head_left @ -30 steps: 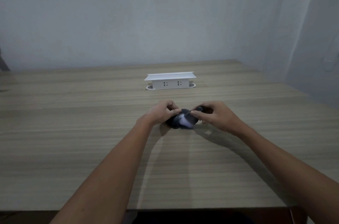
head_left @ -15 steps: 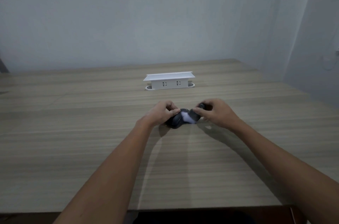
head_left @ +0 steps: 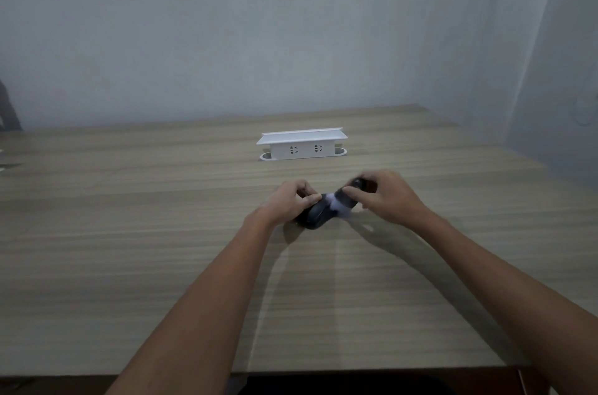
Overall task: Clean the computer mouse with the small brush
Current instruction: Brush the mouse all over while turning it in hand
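The dark mouse sits on the wooden counter between the two hands, under the fingers of the left hand, which is curled closed on its left side. Just right of it the right hand is pinched closed on the dark handle of the brush, whose pale, blurred bristles touch the mouse's far right end. Farther back, well apart from the hands, stands a white socket box.
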{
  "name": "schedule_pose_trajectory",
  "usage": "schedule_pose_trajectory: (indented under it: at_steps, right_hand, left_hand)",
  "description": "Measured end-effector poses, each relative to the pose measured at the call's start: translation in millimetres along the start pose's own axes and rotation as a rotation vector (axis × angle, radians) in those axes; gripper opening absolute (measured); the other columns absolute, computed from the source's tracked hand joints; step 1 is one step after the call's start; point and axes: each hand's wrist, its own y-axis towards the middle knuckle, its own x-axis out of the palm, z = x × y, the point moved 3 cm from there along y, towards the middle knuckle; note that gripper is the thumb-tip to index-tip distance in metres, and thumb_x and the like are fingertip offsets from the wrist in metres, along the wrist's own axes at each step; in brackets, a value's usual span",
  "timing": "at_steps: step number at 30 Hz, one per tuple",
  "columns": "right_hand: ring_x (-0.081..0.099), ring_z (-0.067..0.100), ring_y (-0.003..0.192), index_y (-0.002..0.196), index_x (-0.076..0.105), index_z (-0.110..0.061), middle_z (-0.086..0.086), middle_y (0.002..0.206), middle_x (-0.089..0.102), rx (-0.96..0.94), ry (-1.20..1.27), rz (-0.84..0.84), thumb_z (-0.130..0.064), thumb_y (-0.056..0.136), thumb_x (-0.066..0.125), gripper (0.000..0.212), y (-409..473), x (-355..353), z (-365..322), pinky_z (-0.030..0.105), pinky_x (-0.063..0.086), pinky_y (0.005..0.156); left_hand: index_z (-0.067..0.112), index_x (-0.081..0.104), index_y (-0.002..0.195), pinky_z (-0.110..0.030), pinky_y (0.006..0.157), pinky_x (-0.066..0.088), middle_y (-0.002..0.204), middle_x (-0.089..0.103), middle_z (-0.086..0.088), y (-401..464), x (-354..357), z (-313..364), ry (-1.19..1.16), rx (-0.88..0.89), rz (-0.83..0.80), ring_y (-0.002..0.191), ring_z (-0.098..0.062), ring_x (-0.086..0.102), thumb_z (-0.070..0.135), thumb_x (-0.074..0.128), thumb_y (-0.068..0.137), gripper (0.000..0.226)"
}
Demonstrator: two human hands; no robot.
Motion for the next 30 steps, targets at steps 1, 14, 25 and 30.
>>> schedule_pose_trajectory:
  at_steps: [1, 14, 25, 30]
  right_hand:
    - [0.063, 0.008, 0.057, 0.093, 0.080, -0.013, 0.000, 0.071, 0.075, 0.001, 0.112, -0.098, -0.027, 0.089, 0.074, 0.016, -3, 2, -4, 0.027, 0.053, 0.058]
    - [0.063, 0.001, 0.055, 0.095, 0.080, -0.014, -0.003, 0.075, 0.076, 0.021, 0.111, -0.148, -0.028, 0.089, 0.074, 0.017, -6, 7, -3, 0.025, 0.052, 0.058]
    - [0.071, 0.016, 0.064, 0.097, 0.078, -0.007, 0.008, 0.079, 0.077, 0.129, 0.108, 0.081, -0.025, 0.091, 0.070, 0.021, 9, 8, -2, 0.030, 0.060, 0.064]
    - [0.067, 0.016, 0.059, 0.089, 0.078, -0.007, 0.007, 0.071, 0.074, 0.109, 0.005, 0.095, -0.026, 0.089, 0.070, 0.020, 9, 0, -13, 0.035, 0.056, 0.060]
  left_hand:
    - [0.020, 0.066, 0.085, -0.033, 0.081, 0.051, 0.088, 0.068, 0.000, 0, 0, -1, 0.002, 0.008, 0.003, 0.083, -0.016, 0.062, 0.029, 0.067, 0.092, 0.011]
    - [0.018, 0.067, 0.089, -0.031, 0.081, 0.050, 0.091, 0.067, -0.001, -4, 0, 4, -0.006, -0.017, 0.002, 0.085, -0.016, 0.061, 0.029, 0.066, 0.093, 0.012]
    - [0.016, 0.068, 0.091, -0.042, 0.080, 0.060, 0.094, 0.069, -0.004, -13, -12, 11, 0.173, -0.018, 0.009, 0.086, -0.030, 0.072, 0.019, 0.062, 0.095, 0.008]
    - [0.021, 0.058, 0.135, -0.038, 0.096, 0.054, 0.133, 0.054, -0.006, -12, -21, 16, 0.334, 0.007, -0.211, 0.104, -0.025, 0.064, 0.005, 0.063, 0.089, 0.049]
